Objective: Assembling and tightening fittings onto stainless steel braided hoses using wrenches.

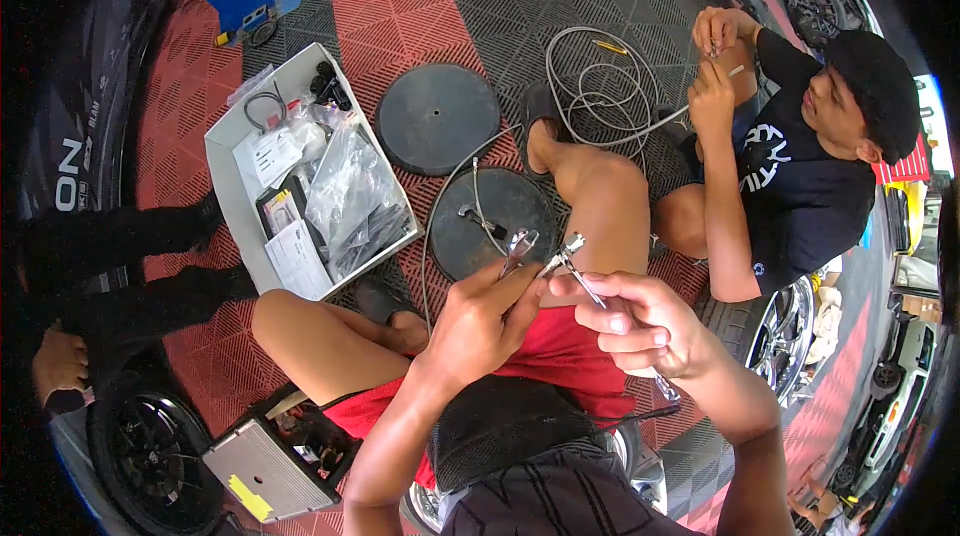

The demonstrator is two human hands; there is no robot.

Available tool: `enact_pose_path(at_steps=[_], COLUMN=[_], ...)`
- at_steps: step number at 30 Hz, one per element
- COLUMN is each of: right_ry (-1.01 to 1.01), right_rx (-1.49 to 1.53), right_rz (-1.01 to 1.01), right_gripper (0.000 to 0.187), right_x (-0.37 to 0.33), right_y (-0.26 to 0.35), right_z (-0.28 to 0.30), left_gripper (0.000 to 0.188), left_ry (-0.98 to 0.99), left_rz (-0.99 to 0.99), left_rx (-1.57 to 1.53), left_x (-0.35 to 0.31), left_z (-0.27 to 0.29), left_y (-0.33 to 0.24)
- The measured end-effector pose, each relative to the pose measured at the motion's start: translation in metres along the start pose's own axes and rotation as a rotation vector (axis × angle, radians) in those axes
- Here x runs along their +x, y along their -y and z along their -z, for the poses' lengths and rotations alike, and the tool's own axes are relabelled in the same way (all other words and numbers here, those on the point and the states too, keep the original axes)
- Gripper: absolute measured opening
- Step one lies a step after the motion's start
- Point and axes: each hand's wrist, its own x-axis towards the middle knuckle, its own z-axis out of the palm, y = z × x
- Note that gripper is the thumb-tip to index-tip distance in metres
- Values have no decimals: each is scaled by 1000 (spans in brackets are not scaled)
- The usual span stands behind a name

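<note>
My left hand point(480, 324) is closed, with the chrome head of a wrench point(518, 248) sticking up past its fingers. A pale hose end with a metal fitting point(567, 248) also comes out between that thumb and forefinger. My right hand point(645, 324) is closed round a second slim metal wrench point(583, 279). That tool's upper end meets the fitting just below its tip, and its other chrome end point(666, 390) shows under my palm. Both hands are close together above my lap. My fingers hide most of the two handles.
A white box point(385, 254) with plastic bags, papers and small parts stands at left. Two round black discs point(437, 116) lie ahead, the nearer one with a hose and fittings. At right, a co-worker point(800, 156) handles small parts beside a coiled grey hose point(600, 86). Wheels stand around.
</note>
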Motion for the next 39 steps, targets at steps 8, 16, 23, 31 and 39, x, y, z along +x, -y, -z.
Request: enact_pose_path(at_steps=[8, 16, 23, 31, 39], right_ry=[26, -427, -541, -580, -589], right_rx=[-60, -735, -1046, -1225, -1239], right_rz=[0, 374, 428, 400, 414], right_gripper=[29, 35, 26, 26, 28], right_x=[-3, 3, -2, -2, 2], right_y=[-2, -9, -7, -6, -12], right_z=[-6, -14, -28, -37, -37], left_gripper=[24, 21, 21, 19, 19], left_ry=[17, -66, -71, -90, -107], left_rz=[31, 1, -26, -8, -19], left_rx=[-8, 35, 93, 147, 118], left_x=[-1, 1, 2, 3, 1], left_z=[1, -1, -5, -5, -4], left_y=[-4, -2, -3, -6, -2])
